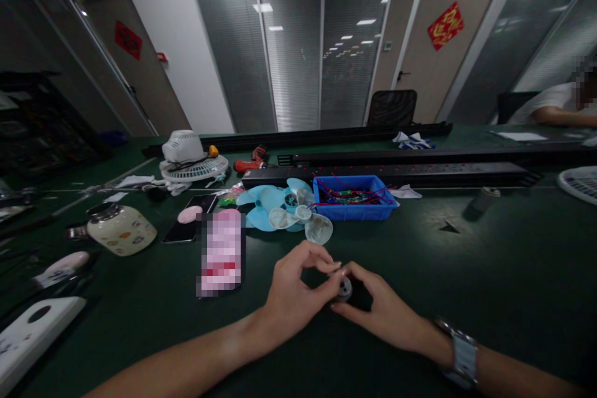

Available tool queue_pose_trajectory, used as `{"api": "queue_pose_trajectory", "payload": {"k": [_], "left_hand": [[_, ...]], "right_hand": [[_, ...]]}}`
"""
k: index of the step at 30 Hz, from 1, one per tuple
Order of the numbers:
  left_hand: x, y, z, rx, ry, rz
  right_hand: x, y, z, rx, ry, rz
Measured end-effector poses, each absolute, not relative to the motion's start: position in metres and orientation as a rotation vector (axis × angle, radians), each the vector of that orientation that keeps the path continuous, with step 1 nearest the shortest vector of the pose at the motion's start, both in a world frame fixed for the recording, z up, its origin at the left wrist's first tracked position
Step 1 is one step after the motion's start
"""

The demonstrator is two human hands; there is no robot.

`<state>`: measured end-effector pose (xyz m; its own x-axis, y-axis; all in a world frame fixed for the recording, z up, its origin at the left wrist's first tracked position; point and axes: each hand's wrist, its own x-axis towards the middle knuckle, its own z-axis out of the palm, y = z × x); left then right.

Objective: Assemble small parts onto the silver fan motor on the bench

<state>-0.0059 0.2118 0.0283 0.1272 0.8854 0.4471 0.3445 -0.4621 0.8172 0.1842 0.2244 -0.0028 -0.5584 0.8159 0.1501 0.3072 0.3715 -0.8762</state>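
A small round metal part, which looks like a small motor with dark holes in its end face, is between my hands above the green table. My right hand grips it from the right, its thumb below and its index finger at the top. From the left, my left hand brings its thumb and fingertips together at the part's upper edge. What those fingertips pinch, if anything, is too small to make out. Just beyond my hands lie light-blue fan blades and a greyish fan blade.
A blue bin holds wires and green boards. Leftward are a pink pouch, a phone, a cream kettle-like jug and a white fan housing. Behind lie a red drill and long black rails. Another person sits far right.
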Motion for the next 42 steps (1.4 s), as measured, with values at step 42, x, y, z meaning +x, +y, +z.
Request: {"api": "queue_pose_trajectory", "payload": {"k": [42], "left_hand": [[0.003,0.206,0.027,1.780,1.195,1.150]], "right_hand": [[0.185,0.226,-0.005,-0.965,-2.055,1.193]]}}
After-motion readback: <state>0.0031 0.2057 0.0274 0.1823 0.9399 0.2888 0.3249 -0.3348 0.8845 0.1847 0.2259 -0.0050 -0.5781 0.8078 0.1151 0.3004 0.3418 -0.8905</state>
